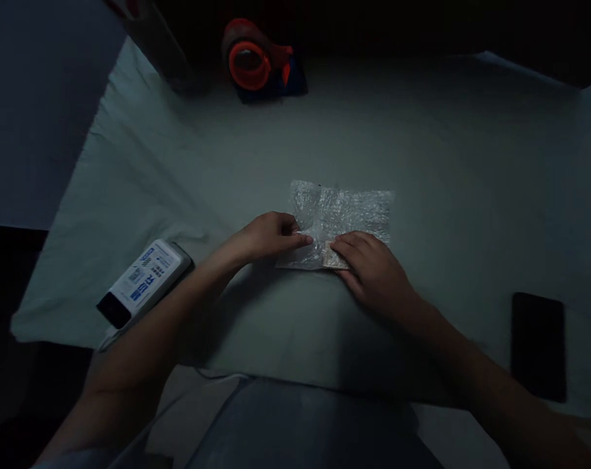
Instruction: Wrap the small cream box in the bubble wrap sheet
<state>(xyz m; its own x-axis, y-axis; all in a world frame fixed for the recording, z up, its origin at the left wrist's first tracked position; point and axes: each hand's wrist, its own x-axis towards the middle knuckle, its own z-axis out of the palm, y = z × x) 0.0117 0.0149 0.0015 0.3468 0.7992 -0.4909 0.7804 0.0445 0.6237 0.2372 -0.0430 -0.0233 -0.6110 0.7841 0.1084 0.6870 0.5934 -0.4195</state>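
A clear sheet of bubble wrap (pixel 347 212) lies on the pale cloth-covered table (pixel 422 143) in dim light. My left hand (pixel 269 236) pinches its near-left edge between thumb and fingers. My right hand (pixel 371 270) lies on the wrap's near edge, fingers bent and pressing down on it. A small pale patch shows under the wrap by my right fingertips; I cannot make out what it is.
A white box with blue print (pixel 144 280) lies at the left near the table's edge. A red and orange tape dispenser (pixel 256 62) stands at the back. A dark phone (pixel 539 345) lies at the front right. The cloth hangs over the table's left edge.
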